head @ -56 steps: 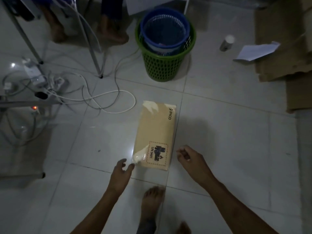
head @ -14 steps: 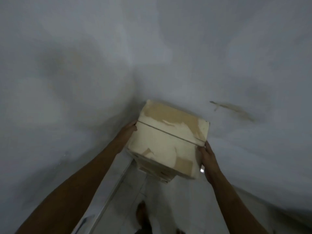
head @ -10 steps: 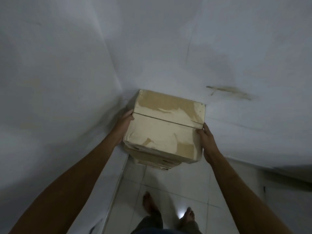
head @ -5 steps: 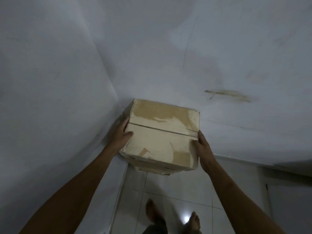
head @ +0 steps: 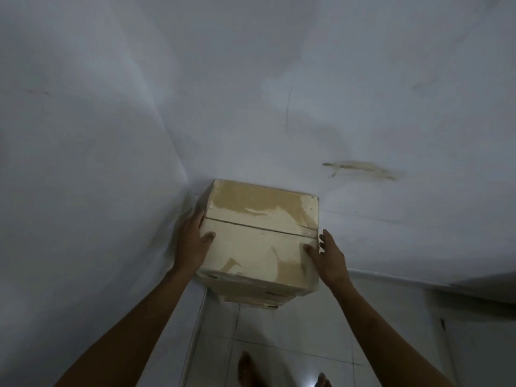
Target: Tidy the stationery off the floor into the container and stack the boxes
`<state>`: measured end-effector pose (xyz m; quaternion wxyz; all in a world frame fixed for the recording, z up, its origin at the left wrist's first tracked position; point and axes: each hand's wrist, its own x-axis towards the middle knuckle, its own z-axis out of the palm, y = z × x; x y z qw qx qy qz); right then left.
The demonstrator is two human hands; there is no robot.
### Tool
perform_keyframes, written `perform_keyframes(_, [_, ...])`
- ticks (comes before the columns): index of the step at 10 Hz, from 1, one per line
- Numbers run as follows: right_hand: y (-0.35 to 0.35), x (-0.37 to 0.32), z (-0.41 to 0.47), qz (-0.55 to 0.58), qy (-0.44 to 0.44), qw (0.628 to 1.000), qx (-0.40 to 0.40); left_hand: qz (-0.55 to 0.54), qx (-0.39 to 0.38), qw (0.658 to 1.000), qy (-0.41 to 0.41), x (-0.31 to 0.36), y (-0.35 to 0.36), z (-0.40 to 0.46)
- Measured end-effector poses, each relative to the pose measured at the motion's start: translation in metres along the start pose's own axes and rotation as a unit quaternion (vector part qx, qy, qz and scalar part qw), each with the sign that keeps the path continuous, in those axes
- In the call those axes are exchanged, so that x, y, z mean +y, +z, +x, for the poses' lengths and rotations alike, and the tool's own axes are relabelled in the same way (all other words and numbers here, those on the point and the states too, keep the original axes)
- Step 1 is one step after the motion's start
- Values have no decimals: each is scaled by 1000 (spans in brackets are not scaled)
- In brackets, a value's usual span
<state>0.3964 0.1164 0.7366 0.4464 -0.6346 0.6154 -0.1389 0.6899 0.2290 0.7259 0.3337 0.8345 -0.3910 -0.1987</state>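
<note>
The top box (head: 259, 241) sits on a stack of boxes (head: 251, 296) in the wall corner, at 12 o'clock from the bare feet. The left hand (head: 192, 244) presses its 9 o'clock side, fingers straight, thumb on the lid. The right hand (head: 329, 258) lies at the 3 o'clock edge with fingers loosely spread, barely touching. It looks like stiff, light cardboard; hold it by opposite side walls, low, since the lid seam could buckle.
</note>
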Motion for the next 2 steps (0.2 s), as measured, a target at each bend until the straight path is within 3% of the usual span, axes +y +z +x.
perform_keyframes(2, [-11,8,-27,-59,-53,997,3,11,40,998,45,21,10,-26])
